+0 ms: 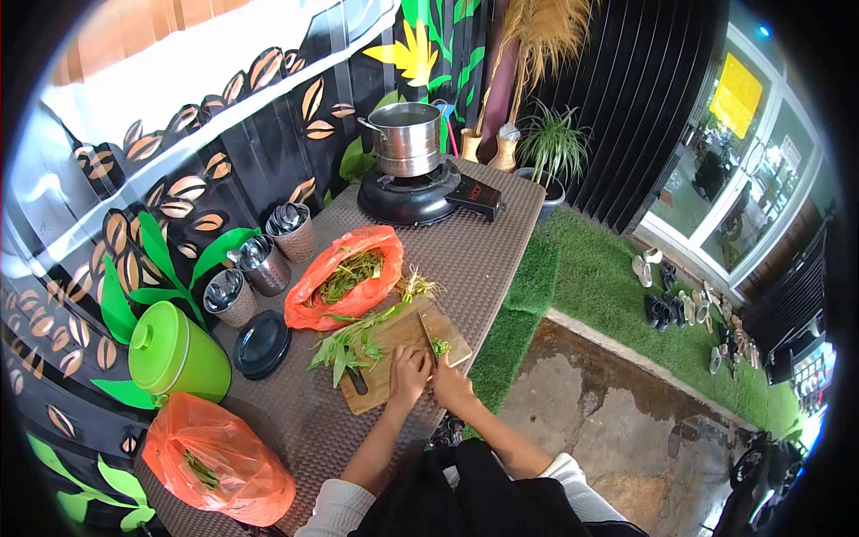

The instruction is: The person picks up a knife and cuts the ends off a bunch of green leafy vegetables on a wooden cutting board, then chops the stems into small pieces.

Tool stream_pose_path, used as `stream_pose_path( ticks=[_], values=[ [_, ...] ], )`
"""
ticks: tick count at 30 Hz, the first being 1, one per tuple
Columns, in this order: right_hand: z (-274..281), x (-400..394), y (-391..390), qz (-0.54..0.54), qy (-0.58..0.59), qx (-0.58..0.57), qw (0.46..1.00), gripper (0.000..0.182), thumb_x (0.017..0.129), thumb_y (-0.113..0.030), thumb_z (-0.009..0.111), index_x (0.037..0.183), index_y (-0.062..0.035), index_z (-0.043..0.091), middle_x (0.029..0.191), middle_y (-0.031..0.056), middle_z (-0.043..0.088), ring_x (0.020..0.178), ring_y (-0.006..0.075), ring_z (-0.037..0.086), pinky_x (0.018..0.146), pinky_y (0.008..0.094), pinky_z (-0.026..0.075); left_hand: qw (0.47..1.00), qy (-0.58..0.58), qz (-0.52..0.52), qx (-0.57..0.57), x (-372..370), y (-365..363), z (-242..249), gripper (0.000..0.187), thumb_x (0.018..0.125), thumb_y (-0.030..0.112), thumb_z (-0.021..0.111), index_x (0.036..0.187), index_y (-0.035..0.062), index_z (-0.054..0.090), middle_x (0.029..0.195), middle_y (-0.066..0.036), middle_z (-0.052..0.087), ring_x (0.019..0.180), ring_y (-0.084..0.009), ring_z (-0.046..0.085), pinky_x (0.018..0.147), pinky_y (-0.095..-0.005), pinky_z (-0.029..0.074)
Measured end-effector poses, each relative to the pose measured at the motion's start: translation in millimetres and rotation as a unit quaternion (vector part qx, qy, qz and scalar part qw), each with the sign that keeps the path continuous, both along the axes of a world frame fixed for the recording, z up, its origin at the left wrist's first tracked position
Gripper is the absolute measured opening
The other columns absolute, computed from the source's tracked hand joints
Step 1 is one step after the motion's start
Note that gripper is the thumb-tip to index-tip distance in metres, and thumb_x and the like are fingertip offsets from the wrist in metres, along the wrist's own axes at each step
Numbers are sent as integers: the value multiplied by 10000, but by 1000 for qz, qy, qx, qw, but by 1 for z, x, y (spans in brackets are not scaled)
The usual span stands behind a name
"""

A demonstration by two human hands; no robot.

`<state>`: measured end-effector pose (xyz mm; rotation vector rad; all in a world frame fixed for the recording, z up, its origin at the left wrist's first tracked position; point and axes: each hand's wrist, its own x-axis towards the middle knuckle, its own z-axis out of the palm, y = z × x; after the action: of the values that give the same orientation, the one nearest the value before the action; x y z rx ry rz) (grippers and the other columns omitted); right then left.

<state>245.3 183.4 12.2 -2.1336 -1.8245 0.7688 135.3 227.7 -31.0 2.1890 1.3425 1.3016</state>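
Observation:
A wooden cutting board (383,391) lies at the table's near edge. My right hand (453,387) is wrapped round the handle of a knife (427,331), its blade pointing away from me over the board. Just left of the blade, my left hand (410,374) presses down with curled fingers; what lies under them is hidden. Small chopped green pieces (439,346) sit on the right side of the blade. Uncut leafy stalks (344,346) spread over the board's left part, with roots (419,285) at the far end.
An open orange bag (309,309) of greens stands behind the board, and another orange bag (242,474) is at the near left. Along the wall are a green lidded bucket (179,353), a dark lid (262,345) and cutlery cups (267,273). A pot (407,148) sits on a portable stove (407,201).

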Motion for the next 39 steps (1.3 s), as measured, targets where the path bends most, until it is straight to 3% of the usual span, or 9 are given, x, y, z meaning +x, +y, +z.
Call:
stream_pose_path(
  ticks=[5, 9, 15, 18, 21, 23, 25, 29, 39],
  values=[
    [-9, 2, 22, -3, 17, -5, 1000, 335, 911, -213, 432, 1151, 5, 344, 913, 275, 630, 866, 417, 634, 736, 500, 509, 999, -31, 6, -28, -3, 2, -6, 133, 771, 99, 629, 846, 2, 681, 894, -111, 631, 872, -286, 526, 801, -381, 435],
    [-10, 3, 17, 3, 3, -5, 1000, 372, 911, -213, 430, 1192, 11, 332, 889, 271, 634, 834, 412, 642, 712, 496, 515, 997, -44, 9, -56, -2, 4, -6, 130, 772, 92, 631, 856, 7, 684, 892, -107, 632, 874, -290, 524, 804, -380, 434],
    [-12, 0, 14, 11, -3, -11, 1000, 428, 929, -244, 412, 1227, 47, 313, 862, 315, 611, 798, 464, 619, 683, 540, 489, 997, -48, 6, -57, -3, 7, -5, 108, 770, 85, 633, 841, 20, 683, 888, -105, 635, 869, -290, 527, 797, -376, 431],
    [-10, 10, 23, 16, 44, 26, 999, 398, 922, -235, 419, 1196, 36, 318, 876, 325, 605, 815, 475, 614, 694, 551, 486, 995, -60, 3, -83, -5, 6, -8, 108, 768, 78, 636, 857, 24, 660, 865, -101, 641, 856, -286, 537, 784, -377, 438],
    [-1, 6, 12, 19, 21, -11, 1000, 356, 904, -208, 443, 1155, 20, 332, 886, 299, 619, 862, 422, 633, 745, 516, 501, 988, -93, 7, -125, -3, 6, -1, 166, 761, 57, 640, 923, 32, 613, 844, -92, 647, 846, -273, 551, 757, -372, 454],
    [-8, -2, -2, 17, -11, 16, 1000, 374, 925, -232, 418, 1147, 59, 346, 829, 311, 612, 787, 478, 613, 684, 536, 491, 980, -127, 10, -156, -3, 6, 1, 212, 758, 44, 641, 962, 37, 586, 835, -88, 649, 843, -265, 559, 741, -370, 463],
    [-22, -2, 7, 19, -16, 17, 1000, 370, 922, -232, 422, 1138, 58, 347, 829, 309, 612, 793, 480, 611, 689, 537, 490, 983, -128, -2, -131, -2, 8, -2, 298, 733, 0, 659, 1002, 60, 545, 816, -63, 645, 793, -229, 545, 711, -348, 452],
    [-13, 8, 25, 28, 43, 6, 999, 352, 916, -232, 432, 1115, 48, 353, 836, 310, 611, 812, 476, 612, 696, 533, 495, 984, -111, -3, -138, -3, 5, 1, 288, 739, -2, 648, 1003, 57, 549, 832, -68, 642, 792, -229, 545, 699, -344, 454],
    [-15, 1, 16, 13, 24, 7, 1000, 344, 919, -242, 436, 1110, 30, 349, 853, 314, 612, 816, 488, 602, 697, 552, 479, 980, -143, -7, -139, -2, 8, -5, 246, 751, 8, 651, 973, 37, 548, 855, -94, 617, 826, -239, 570, 703, -342, 471]
  ],
)
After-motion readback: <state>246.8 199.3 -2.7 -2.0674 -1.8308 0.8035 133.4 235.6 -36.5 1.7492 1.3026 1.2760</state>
